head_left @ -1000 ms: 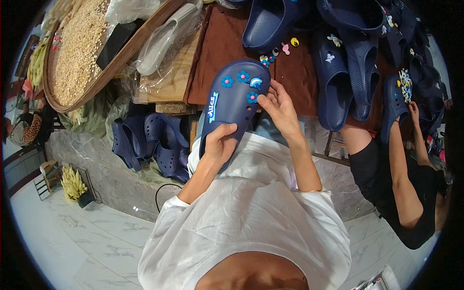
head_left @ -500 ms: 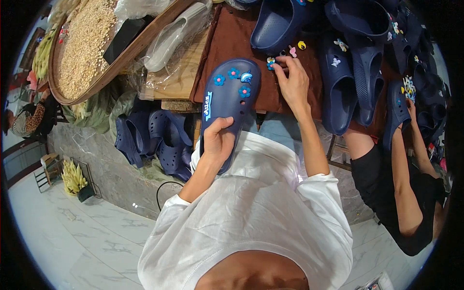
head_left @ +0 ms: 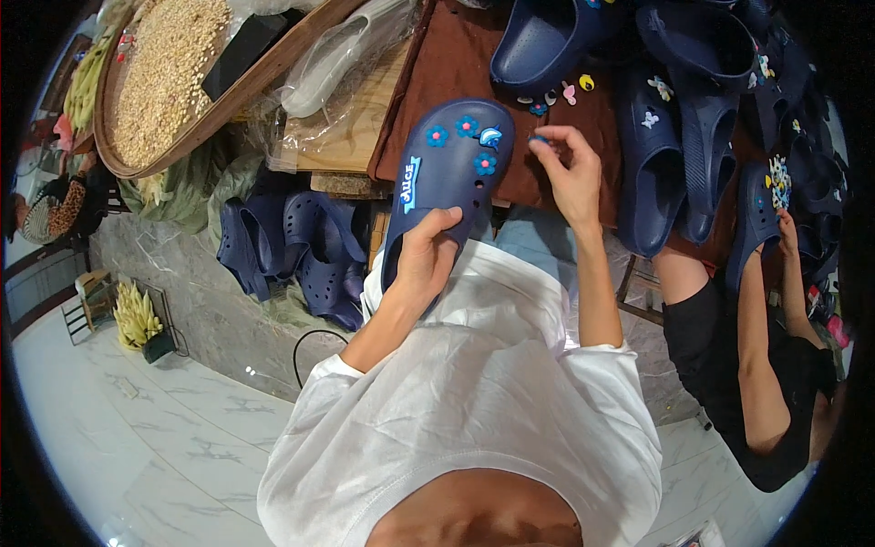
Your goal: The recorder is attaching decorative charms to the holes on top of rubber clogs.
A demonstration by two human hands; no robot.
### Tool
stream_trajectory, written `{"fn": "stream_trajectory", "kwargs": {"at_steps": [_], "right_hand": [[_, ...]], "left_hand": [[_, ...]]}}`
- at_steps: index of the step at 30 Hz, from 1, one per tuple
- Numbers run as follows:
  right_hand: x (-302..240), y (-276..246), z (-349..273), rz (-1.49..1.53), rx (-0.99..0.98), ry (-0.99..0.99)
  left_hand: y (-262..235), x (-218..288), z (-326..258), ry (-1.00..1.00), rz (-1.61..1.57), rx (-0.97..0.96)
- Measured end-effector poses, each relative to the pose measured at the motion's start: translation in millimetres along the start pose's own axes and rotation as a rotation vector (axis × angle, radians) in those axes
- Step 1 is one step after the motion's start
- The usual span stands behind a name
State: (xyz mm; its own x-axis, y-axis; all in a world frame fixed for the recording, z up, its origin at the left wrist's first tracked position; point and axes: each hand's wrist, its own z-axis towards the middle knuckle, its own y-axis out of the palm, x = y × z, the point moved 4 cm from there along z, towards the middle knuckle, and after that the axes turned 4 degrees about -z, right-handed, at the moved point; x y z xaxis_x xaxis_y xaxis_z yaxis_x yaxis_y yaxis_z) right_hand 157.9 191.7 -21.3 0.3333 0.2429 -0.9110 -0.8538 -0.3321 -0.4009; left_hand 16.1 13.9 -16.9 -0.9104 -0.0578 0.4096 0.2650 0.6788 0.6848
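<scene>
My left hand (head_left: 428,255) grips a navy blue clog (head_left: 433,187) by its heel end, thumb on top, with the toe pointing away from me. Blue flower charms with pink centres, a small blue-and-white charm and a blue name charm sit on its upper. To the right of the clog, my right hand (head_left: 571,173) pinches a small blue charm (head_left: 538,139) between thumb and fingertips; its exact shape is mostly hidden. Just beyond lie several loose charms, among them a yellow one (head_left: 586,83), a pink one (head_left: 570,92) and a blue flower (head_left: 538,108).
Navy clogs (head_left: 652,164) crowd the brown-covered table (head_left: 437,68) at the right and far side. A co-worker's hands (head_left: 786,232) handle another clog at far right. At left stand a wooden tray of grains (head_left: 169,77), a bagged pale clog (head_left: 342,59) and lower navy clogs (head_left: 324,260).
My right hand has drawn back toward me from the loose charms with a blue charm in its fingers. The clog in my left hand appears slightly further right and up in view.
</scene>
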Motion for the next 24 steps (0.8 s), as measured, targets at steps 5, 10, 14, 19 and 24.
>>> {"fn": "stream_trajectory", "kwargs": {"at_steps": [5, 10, 14, 19, 24], "right_hand": [[-23, 14, -41, 0.561, -0.285, 0.302], [-26, 29, -54, 0.684, -0.242, 0.332], [-24, 29, -53, 0.695, -0.282, 0.389], [-27, 30, -56, 0.730, -0.244, 0.381], [-29, 27, -54, 0.764, -0.312, 0.445]], "left_hand": [[-3, -9, 1, -0.071, 0.042, -0.002], [1, -18, 0, -0.057, 0.049, -0.034], [6, -14, -7, 0.086, 0.137, -0.050], [8, -16, -10, 0.104, 0.182, -0.094], [8, -13, -15, 0.088, 0.229, -0.103]]}}
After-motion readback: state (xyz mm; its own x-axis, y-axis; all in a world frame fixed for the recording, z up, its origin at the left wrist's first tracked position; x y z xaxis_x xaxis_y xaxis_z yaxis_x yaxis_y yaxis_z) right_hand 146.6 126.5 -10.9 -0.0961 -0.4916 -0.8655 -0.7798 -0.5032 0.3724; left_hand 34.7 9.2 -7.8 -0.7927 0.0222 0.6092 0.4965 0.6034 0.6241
